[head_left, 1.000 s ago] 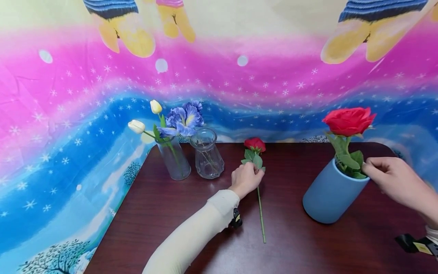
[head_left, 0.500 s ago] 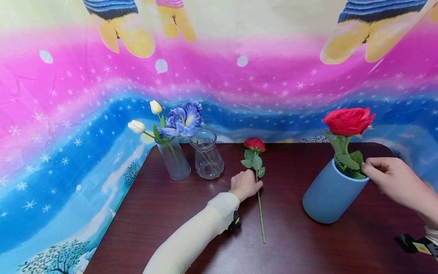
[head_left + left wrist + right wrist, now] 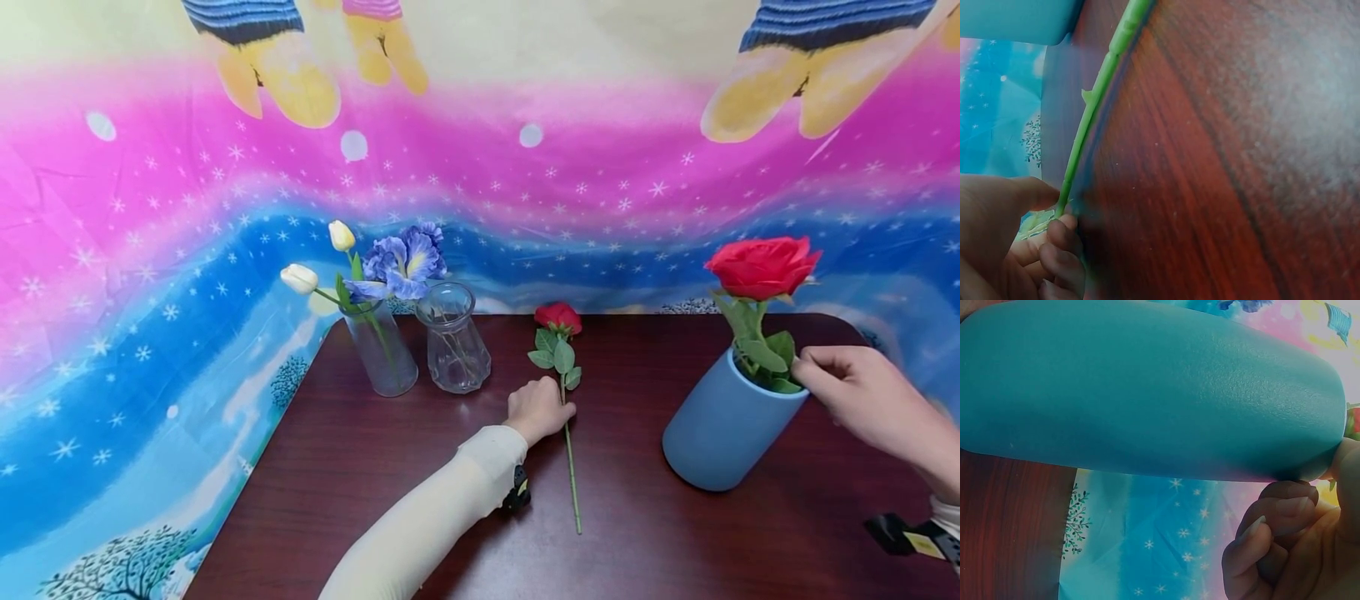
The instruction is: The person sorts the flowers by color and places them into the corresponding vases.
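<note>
A red rose (image 3: 558, 317) lies on the table, its flower towards the back and its green stem (image 3: 572, 475) pointing to the front. Just below the leaves, my left hand (image 3: 537, 412) pinches that stem; in the left wrist view, the thumb and fingers close round the green stem (image 3: 1088, 119). On the right stands a blue vase (image 3: 723, 429) with a larger red rose (image 3: 763, 267) in it. My right hand (image 3: 873, 400) pinches the vase's rim at its right side. From the right wrist, the vase wall (image 3: 1147, 387) fills the upper part and the fingers curl against the rim end.
Two glass vases stand at the back left: a cylindrical one (image 3: 390, 358) with white tulips (image 3: 300, 277), and a flared one (image 3: 459, 358) with a blue iris (image 3: 405, 260) leaning left. The dark wood table (image 3: 637, 533) ends at a printed cloth (image 3: 465, 183).
My left hand has slid down the lying rose's stem, off its leaves, towards the front. The rose and my right hand on the blue vase stay in place.
</note>
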Demonstrator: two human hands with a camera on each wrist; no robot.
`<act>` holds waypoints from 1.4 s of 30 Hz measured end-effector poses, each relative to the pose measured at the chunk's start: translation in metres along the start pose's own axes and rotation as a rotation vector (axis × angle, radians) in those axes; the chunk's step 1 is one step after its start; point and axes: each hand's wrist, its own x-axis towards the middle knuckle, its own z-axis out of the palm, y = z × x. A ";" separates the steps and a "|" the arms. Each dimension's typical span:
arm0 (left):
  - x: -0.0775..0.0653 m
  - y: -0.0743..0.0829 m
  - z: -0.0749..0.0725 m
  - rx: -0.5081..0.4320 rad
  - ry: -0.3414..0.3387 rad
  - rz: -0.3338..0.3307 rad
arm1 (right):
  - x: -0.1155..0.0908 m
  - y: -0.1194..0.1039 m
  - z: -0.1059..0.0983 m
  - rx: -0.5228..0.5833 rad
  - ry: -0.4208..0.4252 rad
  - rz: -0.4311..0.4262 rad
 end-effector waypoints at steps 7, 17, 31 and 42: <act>-0.003 0.000 0.001 -0.021 0.000 -0.004 | 0.000 -0.001 -0.001 -0.001 0.009 -0.007; -0.005 -0.006 0.003 -0.128 0.014 -0.009 | -0.001 0.000 0.000 0.005 0.003 -0.010; -0.028 0.006 -0.008 -0.243 0.042 0.059 | 0.000 0.001 0.000 0.004 -0.005 -0.007; -0.043 0.013 -0.007 -0.298 0.147 0.158 | 0.000 -0.001 -0.001 0.005 -0.011 0.001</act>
